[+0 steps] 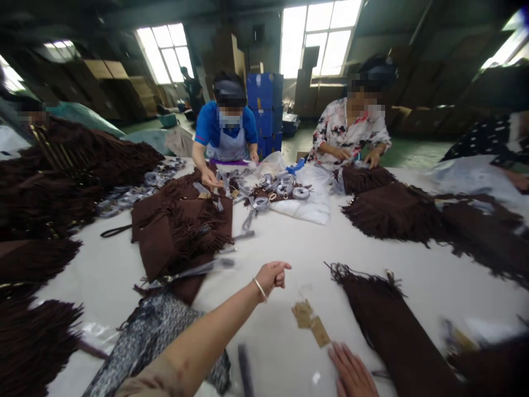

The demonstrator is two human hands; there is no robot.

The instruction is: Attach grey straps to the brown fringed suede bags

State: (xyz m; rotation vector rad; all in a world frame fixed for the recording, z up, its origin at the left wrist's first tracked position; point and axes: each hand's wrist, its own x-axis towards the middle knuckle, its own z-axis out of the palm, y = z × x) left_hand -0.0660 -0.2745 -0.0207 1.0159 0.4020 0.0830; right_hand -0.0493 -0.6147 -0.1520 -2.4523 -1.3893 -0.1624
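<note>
My left hand, with a bracelet at the wrist, is raised over the middle of the white table. Its fingers are curled and the index finger points right; whatever they may hold is too small to make out. Low in the view, my right hand lies flat with its fingers stretched out, close to some small tan tags. Right of the tags lies a dark brown fringed fabric piece. A grey speckled cloth is partly covered by my left forearm.
Brown fringed bags lie at left centre. Coiled grey straps rest on clear plastic. A co-worker in blue and one in a floral shirt handle pieces across the table. More brown pieces lie at right.
</note>
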